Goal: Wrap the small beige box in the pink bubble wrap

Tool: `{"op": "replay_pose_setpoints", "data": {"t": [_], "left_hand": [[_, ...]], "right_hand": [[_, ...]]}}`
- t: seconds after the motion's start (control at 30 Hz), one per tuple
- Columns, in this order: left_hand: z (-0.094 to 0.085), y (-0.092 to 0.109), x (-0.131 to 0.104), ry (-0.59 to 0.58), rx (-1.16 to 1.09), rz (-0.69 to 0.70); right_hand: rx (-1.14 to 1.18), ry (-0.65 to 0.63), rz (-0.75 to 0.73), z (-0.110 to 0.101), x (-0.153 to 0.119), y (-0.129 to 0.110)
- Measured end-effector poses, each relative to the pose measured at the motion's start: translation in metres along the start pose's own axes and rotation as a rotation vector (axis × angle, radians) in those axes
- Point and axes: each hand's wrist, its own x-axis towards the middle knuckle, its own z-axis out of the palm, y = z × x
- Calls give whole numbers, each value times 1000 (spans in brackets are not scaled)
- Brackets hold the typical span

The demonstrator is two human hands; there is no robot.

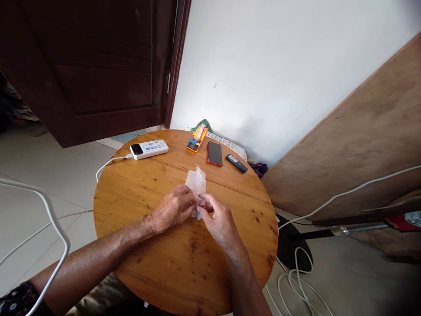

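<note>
Both forearms reach in from the lower edge of the view, bare below a dark patterned sleeve on the left one. The left hand (176,206) lies palm down, knuckles up — its fingers curled inward. The right hand (217,219) meets it at the fingertips — thumb and forefinger bent toward each other, wrist angled inward.

On the round wooden surface (158,184), the person's left hand (176,206) and right hand (219,219) pinch the near end of a translucent bubble-wrap piece (196,181), while a white power bank (156,149), orange tape dispenser (197,138), red-edged smartphone (215,153) and dark blue handheld device (236,163) lie beyond.
</note>
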Motion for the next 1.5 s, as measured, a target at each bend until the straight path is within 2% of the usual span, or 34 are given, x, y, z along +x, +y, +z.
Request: {"op": "replay_pose_setpoints", "data": {"t": [0.27, 0.5, 0.77, 1.27, 1.5], "left_hand": [[-1, 1, 0, 13, 24, 15], [0, -1, -1, 20, 32, 30], [-2, 1, 0, 2, 23, 10], [-3, 2, 0, -12, 11, 5], [-2, 1, 0, -8, 18, 15]], "right_hand": [[-22, 90, -6, -17, 0, 2], [-26, 50, 3, -15, -1, 2], [11, -110, -8, -19, -1, -4], [-16, -123, -41, -19, -2, -5], [-11, -63, -23, -16, -2, 3]]}}
